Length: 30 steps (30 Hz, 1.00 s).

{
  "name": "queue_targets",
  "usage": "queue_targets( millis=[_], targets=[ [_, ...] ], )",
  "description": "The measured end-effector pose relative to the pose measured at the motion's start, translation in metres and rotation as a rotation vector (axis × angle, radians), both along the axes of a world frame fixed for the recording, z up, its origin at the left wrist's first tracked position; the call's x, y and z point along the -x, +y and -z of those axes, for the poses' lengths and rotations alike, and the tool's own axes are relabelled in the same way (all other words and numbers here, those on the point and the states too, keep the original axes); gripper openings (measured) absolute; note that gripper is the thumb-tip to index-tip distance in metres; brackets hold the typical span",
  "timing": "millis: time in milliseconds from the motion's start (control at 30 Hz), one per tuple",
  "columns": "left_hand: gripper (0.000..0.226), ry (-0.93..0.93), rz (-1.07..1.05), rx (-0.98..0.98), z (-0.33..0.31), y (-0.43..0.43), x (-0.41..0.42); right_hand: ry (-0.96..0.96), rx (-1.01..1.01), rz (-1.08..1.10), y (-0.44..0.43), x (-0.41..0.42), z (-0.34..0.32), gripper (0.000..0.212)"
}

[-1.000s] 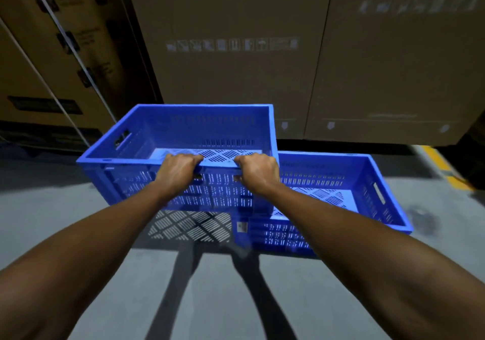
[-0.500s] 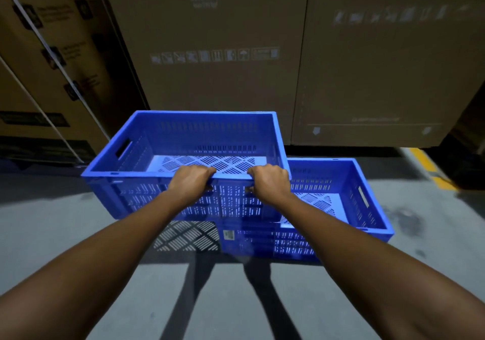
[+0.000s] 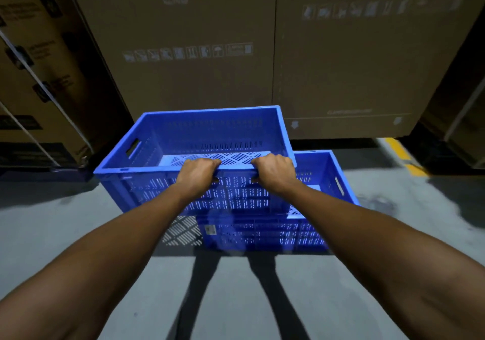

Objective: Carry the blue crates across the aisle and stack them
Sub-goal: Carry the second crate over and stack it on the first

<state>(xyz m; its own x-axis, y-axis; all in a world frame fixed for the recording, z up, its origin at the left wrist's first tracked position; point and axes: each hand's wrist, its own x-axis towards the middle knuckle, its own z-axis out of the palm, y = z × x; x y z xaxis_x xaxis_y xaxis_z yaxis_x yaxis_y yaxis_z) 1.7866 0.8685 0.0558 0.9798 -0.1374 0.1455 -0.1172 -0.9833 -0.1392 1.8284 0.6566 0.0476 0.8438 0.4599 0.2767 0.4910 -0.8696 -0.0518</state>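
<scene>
I hold an empty blue slotted crate (image 3: 210, 135) in the air by its near long rim. My left hand (image 3: 195, 173) grips the rim left of centre and my right hand (image 3: 271, 171) grips it right of centre, fingers curled over the edge. A second blue crate (image 3: 322, 190) rests on the grey floor just beyond and to the right. The held crate hovers above it, overlapping its left part and hiding much of its inside. The held crate's shadow falls on the floor below its left side.
Tall brown cardboard cartons (image 3: 341, 58) form a wall directly behind the crates. More strapped cartons (image 3: 39, 77) stand at the left. A yellow floor line (image 3: 404, 156) runs at the right. Grey concrete floor (image 3: 65, 229) spreads around the crates.
The held crate has shifted right and farther over the floor crate, covering more of it. I have moved closer to the cartons. Both hands keep their grip.
</scene>
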Motion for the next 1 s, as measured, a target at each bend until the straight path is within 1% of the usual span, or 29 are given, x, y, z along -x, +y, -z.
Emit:
queue_targets(
  millis=[133, 333, 467, 600, 700, 900, 1000],
  targets=[
    [0.022, -0.036, 0.018, 0.014, -0.008, 0.018, 0.009, -0.036, 0.013, -0.006, 0.017, 0.009, -0.006, 0.016],
    [0.024, -0.030, 0.010, -0.059, -0.017, 0.061, 0.036, 0.018, -0.044, -0.037, 0.060, 0.033, -0.002, 0.016],
    [0.023, -0.012, -0.037, -0.020, -0.008, 0.072, 0.050, 0.005, -0.003, -0.064, 0.074, 0.038, 0.000, 0.014],
    [0.024, -0.036, -0.032, 0.032, 0.002, 0.060, 0.044, -0.022, 0.030, -0.067, 0.060, 0.029, 0.000, 0.020],
    [0.029, -0.042, 0.007, 0.014, 0.001, 0.045, 0.029, 0.005, 0.021, -0.055, 0.042, 0.021, -0.001, 0.024],
    [0.030, 0.002, 0.075, -0.011, 0.004, 0.006, 0.000, 0.015, 0.017, -0.015, -0.004, 0.009, 0.003, 0.020],
    [0.031, 0.013, 0.093, -0.029, 0.004, -0.012, -0.009, 0.029, 0.016, -0.003, -0.025, 0.004, 0.002, 0.028]
  ],
)
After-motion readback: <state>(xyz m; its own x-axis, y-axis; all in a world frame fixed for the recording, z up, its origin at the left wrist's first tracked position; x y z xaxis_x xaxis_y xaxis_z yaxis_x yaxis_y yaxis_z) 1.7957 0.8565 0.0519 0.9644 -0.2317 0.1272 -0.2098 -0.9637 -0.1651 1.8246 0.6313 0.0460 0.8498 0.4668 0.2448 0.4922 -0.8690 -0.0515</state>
